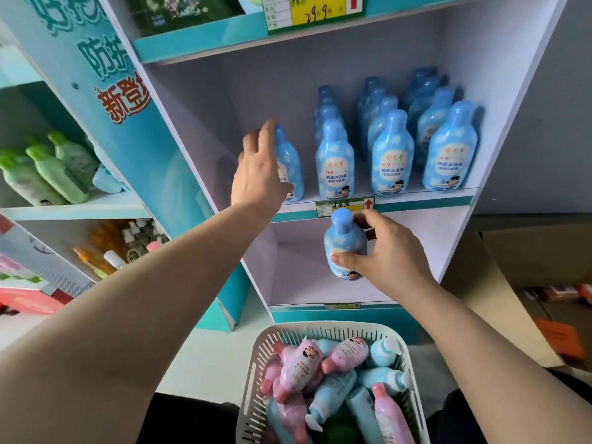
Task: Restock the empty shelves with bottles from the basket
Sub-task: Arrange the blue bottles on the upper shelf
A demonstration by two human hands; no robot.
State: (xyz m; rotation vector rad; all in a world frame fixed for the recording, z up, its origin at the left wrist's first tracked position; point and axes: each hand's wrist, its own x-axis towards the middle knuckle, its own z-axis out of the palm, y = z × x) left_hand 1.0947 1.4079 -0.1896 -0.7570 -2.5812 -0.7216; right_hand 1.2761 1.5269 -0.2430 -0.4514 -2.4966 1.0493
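Note:
My left hand (pixel 259 169) reaches into the middle shelf (pixel 416 195) and wraps its fingers round a blue bottle (pixel 290 165) standing upright at the front left of the row. My right hand (pixel 389 251) grips a second blue bottle (pixel 344 243) upright in the air, in front of the shelf below (pixel 288 283), which holds nothing. Several blue bottles (pixel 392 152) stand in rows on the right part of the middle shelf. A white slotted basket (pixel 256 363) below holds several pink and blue bottles (pixel 307 363) lying jumbled.
A yellow price tag (pixel 317 11) hangs on the top shelf edge. Green bottles (pixel 48 171) lie on a neighbouring shelf at left, with orange and white bottles (pixel 121 248) beneath. A cardboard box (pixel 512 283) stands at right.

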